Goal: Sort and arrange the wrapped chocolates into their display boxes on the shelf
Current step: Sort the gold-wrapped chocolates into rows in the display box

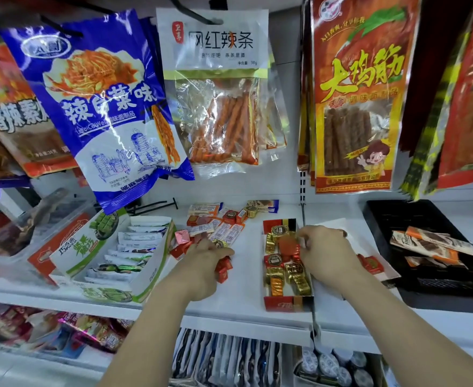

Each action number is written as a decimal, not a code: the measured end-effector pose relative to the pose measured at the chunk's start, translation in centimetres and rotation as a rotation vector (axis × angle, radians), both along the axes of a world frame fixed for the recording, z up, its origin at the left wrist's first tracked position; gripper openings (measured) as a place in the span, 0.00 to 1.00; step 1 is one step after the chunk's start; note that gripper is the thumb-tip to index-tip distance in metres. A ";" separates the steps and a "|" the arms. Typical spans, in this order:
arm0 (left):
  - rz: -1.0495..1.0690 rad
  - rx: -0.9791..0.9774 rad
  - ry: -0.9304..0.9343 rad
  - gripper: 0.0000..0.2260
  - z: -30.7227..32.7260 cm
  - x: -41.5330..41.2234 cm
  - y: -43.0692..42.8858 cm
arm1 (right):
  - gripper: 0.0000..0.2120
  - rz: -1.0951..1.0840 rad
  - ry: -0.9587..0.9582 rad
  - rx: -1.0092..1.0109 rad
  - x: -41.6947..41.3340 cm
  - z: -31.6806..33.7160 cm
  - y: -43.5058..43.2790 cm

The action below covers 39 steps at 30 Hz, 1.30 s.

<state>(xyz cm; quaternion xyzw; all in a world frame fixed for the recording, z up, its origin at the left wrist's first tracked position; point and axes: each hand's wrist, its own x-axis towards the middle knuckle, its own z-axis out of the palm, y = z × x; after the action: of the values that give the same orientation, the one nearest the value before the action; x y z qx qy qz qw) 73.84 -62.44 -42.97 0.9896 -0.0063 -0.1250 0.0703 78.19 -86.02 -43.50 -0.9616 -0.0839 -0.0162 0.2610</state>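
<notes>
The person works over the red display box (285,303), which sits on the white shelf (246,277) and is already partly filled with gold-wrapped chocolates (299,277). The right hand (324,252) hovers above the far half of the box, its fingertips (302,238) pinching a red-wrapped chocolate (289,245) just over the pieces inside. To the left of the box, the left hand (204,261) curls round a small clutch of red chocolates (224,266), low over the shelf. Beyond it, also left of the box, lies the loose pile (224,227) of mixed wrapped pieces waiting to be sorted.

The step in hand looks like seating the red piece among the others. To do it well, the person should lower it flat into a gap, label side up and square to its neighbours, without nudging the gold ones out of their rows. The left hand's stock is best fed across one piece at a time, so nothing spills. Pieces of other kinds belong elsewhere, perhaps in the green-and-white box (145,275) further left of the red one.
</notes>
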 end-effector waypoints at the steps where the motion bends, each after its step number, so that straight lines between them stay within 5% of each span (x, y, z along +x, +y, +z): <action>1: 0.000 -0.019 -0.044 0.29 -0.3 0.0 0.1 | 0.08 -0.010 -0.001 0.025 -0.1 0.0 0.3; 5: 0.004 -0.109 -0.165 0.17 -0.7 0.2 0.7 | 0.08 -0.057 -0.009 0.120 -0.5 0.0 1.7; 10: 0.045 -0.147 -0.180 0.19 -0.7 0.4 0.9 | 0.12 -0.066 -0.009 0.193 -0.3 -0.4 3.2; 16: 0.205 -0.651 -0.272 0.05 0.9 0.0 -0.1 | 0.19 -0.006 0.049 0.290 -0.6 1.1 3.3; 19: 0.200 -0.773 -0.263 0.10 2.4 0.1 -2.0 | 0.18 0.121 0.115 0.471 -1.4 3.3 1.6; 23: 0.064 -0.916 -0.151 0.22 3.0 0.0 -6.3 | 0.17 0.262 0.532 0.731 -2.5 4.3 -0.7; 27: -0.018 -0.869 -0.057 0.31 1.9 0.5 -10.1 | 0.08 0.225 0.509 0.663 -2.4 4.3 -3.7; 31: 0.051 -1.036 -0.012 0.35 1.8 1.0 -13.2 | 0.06 0.170 0.512 0.605 -2.2 4.3 -6.6; 34: 0.049 -0.929 -0.083 0.29 1.6 1.3 -14.4 | 0.07 0.025 0.415 0.599 -1.8 4.2 -8.3; 39: -0.318 -0.358 -0.134 0.16 0.0 0.0 -16.1 | 0.07 -0.117 0.214 0.522 -0.5 2.8 -9.9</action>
<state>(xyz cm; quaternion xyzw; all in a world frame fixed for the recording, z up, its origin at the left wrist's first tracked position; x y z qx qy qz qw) 73.84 -78.50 -43.00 0.9541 -0.1887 -0.0655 0.2233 77.64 -95.95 -40.71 -0.8613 0.0067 0.0495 0.5056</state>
